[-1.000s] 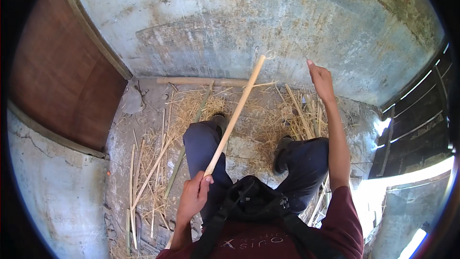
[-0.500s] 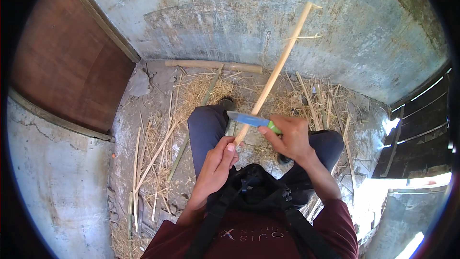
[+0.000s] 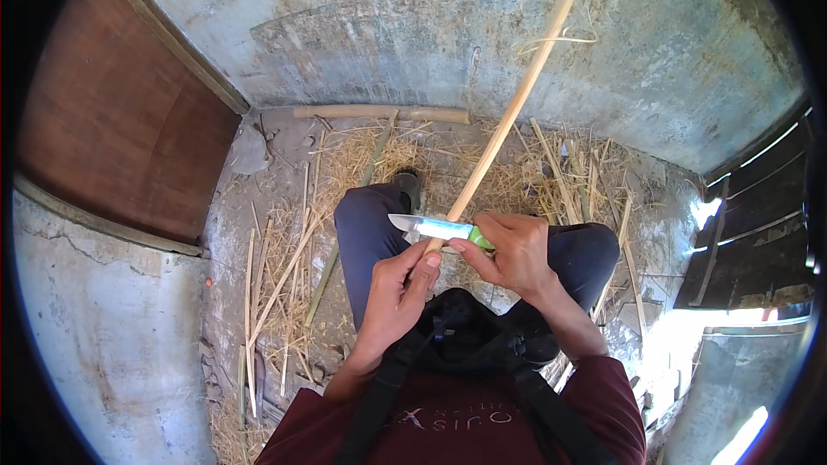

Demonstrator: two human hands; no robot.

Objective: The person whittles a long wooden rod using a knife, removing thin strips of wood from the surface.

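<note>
My left hand [image 3: 401, 286] is closed round the near end of a long, pale bamboo strip [image 3: 510, 114], which slants up and away to the right. In my right hand [image 3: 515, 256] is a knife with a green handle [image 3: 481, 238]. Its blade [image 3: 431, 226] lies across the strip just beyond my left fingers, with the tip pointing left. Thin curled shavings [image 3: 564, 38] hang from the strip near its far end. My right thumb reaches close to the strip, beside the blade.
Straw-like shavings [image 3: 345, 168] and several loose strips [image 3: 250, 310] litter the floor round my legs. A bamboo pole [image 3: 379, 112] lies along the foot of the concrete wall [image 3: 362, 43]. At left is a brown door panel [image 3: 121, 112]. A black bag [image 3: 457, 327] rests at my lap.
The knife blade has come nearer along the strip, toward my left hand. The strip's far end has risen and shifted right, and the shaving hanging there has swung into a loop.
</note>
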